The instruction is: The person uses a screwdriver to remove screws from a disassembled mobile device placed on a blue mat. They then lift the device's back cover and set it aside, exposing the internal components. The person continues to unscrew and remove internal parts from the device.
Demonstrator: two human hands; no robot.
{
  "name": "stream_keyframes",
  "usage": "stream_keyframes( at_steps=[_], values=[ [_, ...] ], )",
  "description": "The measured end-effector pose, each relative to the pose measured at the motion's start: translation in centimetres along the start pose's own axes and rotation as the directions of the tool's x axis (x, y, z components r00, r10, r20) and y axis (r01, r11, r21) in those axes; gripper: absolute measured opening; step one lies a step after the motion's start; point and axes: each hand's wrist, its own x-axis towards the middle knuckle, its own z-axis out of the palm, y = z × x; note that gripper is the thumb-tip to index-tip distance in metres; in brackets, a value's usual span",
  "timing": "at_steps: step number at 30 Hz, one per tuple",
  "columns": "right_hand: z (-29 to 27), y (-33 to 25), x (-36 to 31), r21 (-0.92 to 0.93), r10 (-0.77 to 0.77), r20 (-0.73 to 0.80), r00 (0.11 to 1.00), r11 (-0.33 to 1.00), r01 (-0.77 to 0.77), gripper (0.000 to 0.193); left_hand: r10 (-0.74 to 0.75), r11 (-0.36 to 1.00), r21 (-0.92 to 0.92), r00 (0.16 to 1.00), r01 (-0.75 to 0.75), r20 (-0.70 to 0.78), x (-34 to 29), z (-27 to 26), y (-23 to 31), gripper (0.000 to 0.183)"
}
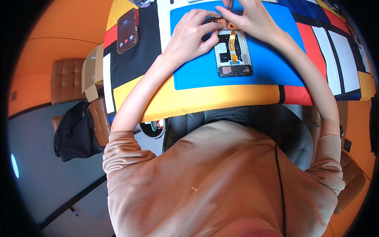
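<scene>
An opened smartphone (224,51) lies on a blue work mat (193,73), its back cover off. A gold ribbon cable (233,47) runs down its inside to the black lower end. My left hand (192,34) steadies the phone at its upper left, thumb against the side edge and fingers curled onto the copper-coloured upper part. Over the phone's top end is my right hand (252,17), fingers closed around a slim dark tool (230,5), apparently a screwdriver held upright. The tool's tip and the phone's top edge are partly hidden by my fingers.
Left of the mat, another phone (128,31) lies face up with its screen lit, on a colour-blocked tablecloth (189,100). A bin (153,128) stands below the table edge. Brown chairs, a cardboard box (92,73) and a black garment (77,132) are at the left.
</scene>
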Motion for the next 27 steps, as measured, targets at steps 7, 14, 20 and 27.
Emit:
stream_keyframes(
  at_steps=[7,14,20,27],
  values=[
    [0.14,0.22,-0.03,0.021,0.096,0.025,0.995,0.995,-0.097,0.019,-0.004,0.999,-0.033,0.999,0.005,0.052,0.16,0.10,-0.04,0.022],
    [0.15,0.42,-0.31,0.034,-0.054,-0.003,0.999,0.998,0.054,0.019,-0.023,0.999,-0.024,1.000,0.023,-0.009,0.28,0.24,0.22,0.021],
    [-0.07,0.27,-0.31,0.004,-0.033,0.010,0.999,0.999,0.033,0.017,-0.021,0.999,-0.035,0.998,0.019,-0.062,0.07,0.11,0.05,0.018],
    [0.24,0.11,-0.71,-0.037,0.066,-0.039,0.997,0.997,-0.068,0.032,-0.118,0.993,0.002,0.988,0.119,-0.101,0.02,-0.03,-0.20,0.024]
  ],
)
